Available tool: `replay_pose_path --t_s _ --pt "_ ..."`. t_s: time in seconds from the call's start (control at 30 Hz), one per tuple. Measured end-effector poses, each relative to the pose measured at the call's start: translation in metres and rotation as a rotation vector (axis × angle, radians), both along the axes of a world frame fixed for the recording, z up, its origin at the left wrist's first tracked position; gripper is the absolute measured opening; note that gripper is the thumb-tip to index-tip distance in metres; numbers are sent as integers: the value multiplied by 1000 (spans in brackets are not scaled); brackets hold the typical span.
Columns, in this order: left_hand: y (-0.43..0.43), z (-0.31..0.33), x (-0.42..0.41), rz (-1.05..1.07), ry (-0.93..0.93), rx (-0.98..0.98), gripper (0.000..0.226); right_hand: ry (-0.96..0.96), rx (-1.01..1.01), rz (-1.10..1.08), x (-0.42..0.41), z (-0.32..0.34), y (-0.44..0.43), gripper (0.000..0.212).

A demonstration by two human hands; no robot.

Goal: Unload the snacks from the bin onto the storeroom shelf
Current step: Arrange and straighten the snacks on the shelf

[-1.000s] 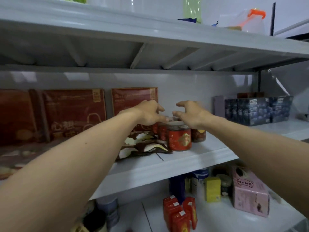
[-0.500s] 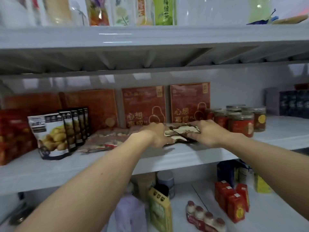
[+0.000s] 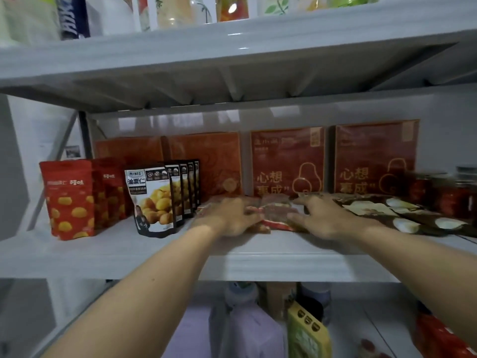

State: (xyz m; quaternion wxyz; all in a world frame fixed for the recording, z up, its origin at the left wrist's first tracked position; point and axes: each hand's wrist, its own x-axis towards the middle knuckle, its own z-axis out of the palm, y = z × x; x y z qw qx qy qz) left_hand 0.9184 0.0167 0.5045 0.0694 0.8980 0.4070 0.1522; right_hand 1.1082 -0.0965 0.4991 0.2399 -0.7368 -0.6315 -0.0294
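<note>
On packets (image 3: pixel 278 211) — left hand (image 3: pixel 229 215), right hand (image 3: pixel 325 218), palm-down.

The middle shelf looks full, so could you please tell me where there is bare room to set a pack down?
Bare shelf runs along the front edge, widest before the red pouches and chestnut pouches at left. Crowded: the flat packs under the left hand and right hand, brown packs and jars to the right, red boxes lining the back.
</note>
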Motion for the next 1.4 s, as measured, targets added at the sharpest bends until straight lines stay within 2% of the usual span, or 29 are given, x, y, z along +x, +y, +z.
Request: replay_pose_path --t_s 0.17,0.37,0.57,0.8,0.93,1.07,1.4 --pt "58 -1 -14 66 -23 -35 71 120 -2 -17 -9 7 50 59" --pt "101 -8 -10 23 -44 -114 88 216 -106 -11 -8 3 100 65" --pt "111 -10 -1 -29 4 -236 78 221 -290 -25 -7 0 116 80" --pt "101 -10 0 -18 59 -204 75 207 -341 -46 2 -1 109 77" --pt "98 -8 3 -23 96 -201 74 226 -334 -41 6 -1 110 94" --pt "95 -7 5 -39 100 -198 72 213 -352 -54 5 1 105 68" --pt "95 -9 10 -41 90 -188 70 176 -337 -63 1 4 99 62"
